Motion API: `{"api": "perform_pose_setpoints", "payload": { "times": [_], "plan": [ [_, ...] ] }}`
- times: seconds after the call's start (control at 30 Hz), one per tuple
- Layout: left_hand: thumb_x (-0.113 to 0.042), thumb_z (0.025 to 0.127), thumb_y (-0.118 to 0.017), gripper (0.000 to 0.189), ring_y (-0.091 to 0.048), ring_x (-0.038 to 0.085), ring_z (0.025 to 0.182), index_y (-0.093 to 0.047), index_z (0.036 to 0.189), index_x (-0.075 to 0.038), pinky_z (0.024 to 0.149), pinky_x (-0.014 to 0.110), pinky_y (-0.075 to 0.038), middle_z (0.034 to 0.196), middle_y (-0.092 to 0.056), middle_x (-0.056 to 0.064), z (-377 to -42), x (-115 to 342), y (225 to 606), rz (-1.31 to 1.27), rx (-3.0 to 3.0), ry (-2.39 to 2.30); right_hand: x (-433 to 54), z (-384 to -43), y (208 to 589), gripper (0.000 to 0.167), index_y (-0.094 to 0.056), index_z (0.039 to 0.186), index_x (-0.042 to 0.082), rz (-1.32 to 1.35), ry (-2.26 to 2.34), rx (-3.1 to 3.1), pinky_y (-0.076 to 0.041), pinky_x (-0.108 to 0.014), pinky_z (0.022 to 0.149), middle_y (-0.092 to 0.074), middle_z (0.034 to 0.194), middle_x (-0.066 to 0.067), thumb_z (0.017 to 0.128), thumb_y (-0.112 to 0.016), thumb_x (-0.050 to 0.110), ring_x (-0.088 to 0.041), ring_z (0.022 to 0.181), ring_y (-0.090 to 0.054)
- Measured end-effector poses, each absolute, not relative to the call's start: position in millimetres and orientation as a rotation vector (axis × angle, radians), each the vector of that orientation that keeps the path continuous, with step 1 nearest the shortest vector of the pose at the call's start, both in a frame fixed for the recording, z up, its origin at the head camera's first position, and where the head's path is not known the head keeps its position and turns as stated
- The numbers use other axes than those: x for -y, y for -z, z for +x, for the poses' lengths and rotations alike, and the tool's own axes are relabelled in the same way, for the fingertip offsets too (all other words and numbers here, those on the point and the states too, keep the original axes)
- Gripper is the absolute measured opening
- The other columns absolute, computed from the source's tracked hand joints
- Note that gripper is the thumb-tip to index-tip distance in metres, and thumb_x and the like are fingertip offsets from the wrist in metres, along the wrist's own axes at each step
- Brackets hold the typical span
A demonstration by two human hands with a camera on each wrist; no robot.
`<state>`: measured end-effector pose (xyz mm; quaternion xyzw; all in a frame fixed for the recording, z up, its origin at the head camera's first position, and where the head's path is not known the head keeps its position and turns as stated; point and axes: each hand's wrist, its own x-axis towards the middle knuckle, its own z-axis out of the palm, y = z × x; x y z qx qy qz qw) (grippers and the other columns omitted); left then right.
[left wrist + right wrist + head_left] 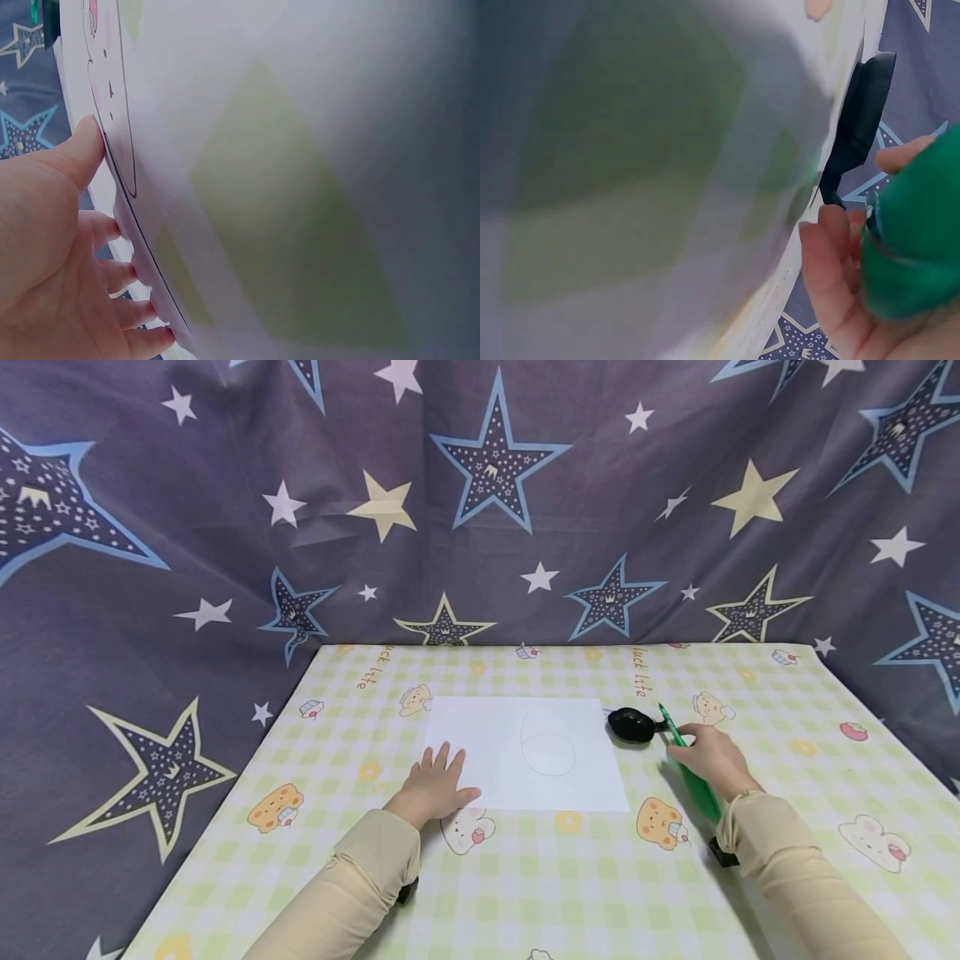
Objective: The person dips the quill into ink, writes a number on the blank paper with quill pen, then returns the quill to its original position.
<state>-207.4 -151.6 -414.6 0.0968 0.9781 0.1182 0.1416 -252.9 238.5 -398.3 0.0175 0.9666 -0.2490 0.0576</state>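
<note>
A white sheet of paper [480, 718] bears a thin drawn outline like a large 6 [549, 775]. My left hand [435, 787] rests on its lower left edge, fingers spread and straight; the left wrist view shows the thumb and fingertips at the sheet's edge. To the right of the paper, my right hand [712, 758] holds a green pen [697, 789] with a slim pointed end and a thick body, which looms large and rounded in the right wrist view. Beside its fingertips is a small black pan-shaped thing [632, 726], its short handle [831, 187] pointing towards the fingers.
A green-and-white checked tablecloth [517, 885] with printed bears, rabbits and flowers covers the table. Behind it hangs a dark curtain [480, 568] with stars. Black devices [723, 853] sit at both wrists.
</note>
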Motion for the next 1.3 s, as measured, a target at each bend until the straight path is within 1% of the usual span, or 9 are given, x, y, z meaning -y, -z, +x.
{"api": "perform_pose_setpoints", "payload": {
  "times": [0.07,0.2,0.23,0.4,0.43,0.47,0.73,1.07,1.3],
  "plan": [
    [-0.048,0.094,-0.044,0.071,-0.008,0.045,0.134,-0.026,0.144,0.000,0.106,0.054,-0.012,0.148,-0.014,0.025,-206.3,152.4,414.5,0.296,-2.833,-0.367,-238.6,-253.2,398.2,0.056,-0.048,0.123,-0.012,0.062,0.728,-2.927,-0.043,-0.036,0.060,-0.063,0.085,-0.017,0.082,-0.060,0.024,-0.023,0.067,-0.052],
    [-0.049,0.094,-0.043,0.072,-0.007,0.044,0.134,-0.026,0.144,0.000,0.106,0.054,-0.011,0.148,-0.013,0.025,-205.6,152.4,413.3,0.294,-2.829,-0.372,-238.0,-254.3,398.0,0.058,-0.046,0.122,-0.013,0.075,0.687,-2.922,-0.045,-0.041,0.066,-0.060,0.098,-0.025,0.082,-0.061,0.025,-0.027,0.074,-0.053],
    [-0.051,0.094,-0.041,0.074,-0.005,0.044,0.134,-0.023,0.145,-0.002,0.107,0.054,-0.010,0.149,-0.011,0.024,-216.8,158.1,433.8,0.319,-2.851,-0.353,-237.8,-254.4,397.9,0.059,-0.046,0.122,-0.014,0.079,0.680,-2.916,-0.045,-0.042,0.067,-0.059,0.100,-0.026,0.082,-0.061,0.026,-0.028,0.075,-0.053],
    [-0.046,0.094,-0.044,0.070,-0.006,0.043,0.134,-0.024,0.145,-0.003,0.107,0.053,-0.011,0.149,-0.010,0.023,-217.3,157.0,433.2,0.301,-2.838,-0.343,-237.8,-254.4,397.4,0.061,-0.043,0.122,-0.016,0.080,0.652,-2.892,-0.045,-0.047,0.073,-0.054,0.108,-0.031,0.083,-0.060,0.028,-0.034,0.084,-0.054],
    [-0.046,0.094,-0.044,0.070,-0.006,0.044,0.134,-0.024,0.145,-0.003,0.107,0.054,-0.011,0.149,-0.010,0.024,-217.0,157.0,433.0,0.304,-2.840,-0.341,-237.8,-254.3,397.4,0.061,-0.043,0.122,-0.016,0.075,0.647,-2.891,-0.045,-0.047,0.074,-0.054,0.107,-0.031,0.083,-0.059,0.028,-0.035,0.085,-0.055],
    [-0.043,0.094,-0.047,0.068,-0.007,0.044,0.134,-0.026,0.144,-0.001,0.106,0.054,-0.012,0.148,-0.013,0.024,-205.6,151.3,412.3,0.281,-2.818,-0.359,-237.8,-254.2,397.2,0.061,-0.043,0.121,-0.017,0.070,0.644,-2.890,-0.045,-0.048,0.074,-0.054,0.108,-0.032,0.083,-0.060,0.028,-0.036,0.087,-0.055],
    [-0.043,0.094,-0.046,0.068,-0.009,0.046,0.133,-0.027,0.143,-0.001,0.105,0.055,-0.014,0.148,-0.014,0.026,-205.6,152.2,412.2,0.296,-2.826,-0.348,-236.8,-256.0,399.9,0.059,-0.046,0.116,-0.016,0.090,0.633,-2.879,-0.045,-0.041,0.068,-0.056,0.098,-0.026,0.080,-0.063,0.028,-0.030,0.077,-0.052],
    [-0.043,0.094,-0.046,0.068,-0.009,0.045,0.133,-0.027,0.143,-0.001,0.105,0.055,-0.014,0.148,-0.014,0.025,-205.3,152.2,412.4,0.299,-2.828,-0.345,-234.5,-254.8,399.5,0.060,-0.044,0.117,-0.017,0.080,0.615,-2.835,-0.043,-0.035,0.063,-0.055,0.094,-0.023,0.081,-0.063,0.028,-0.026,0.074,-0.052],
    [-0.043,0.094,-0.047,0.067,-0.009,0.046,0.133,-0.027,0.144,-0.001,0.105,0.055,-0.013,0.148,-0.014,0.025,-205.4,152.0,412.1,0.295,-2.828,-0.354,-234.5,-254.1,400.7,0.054,-0.046,0.112,-0.015,0.090,0.664,-2.815,-0.045,-0.031,0.056,-0.054,0.087,-0.018,0.081,-0.064,0.025,-0.022,0.067,-0.053]
  ]
}}
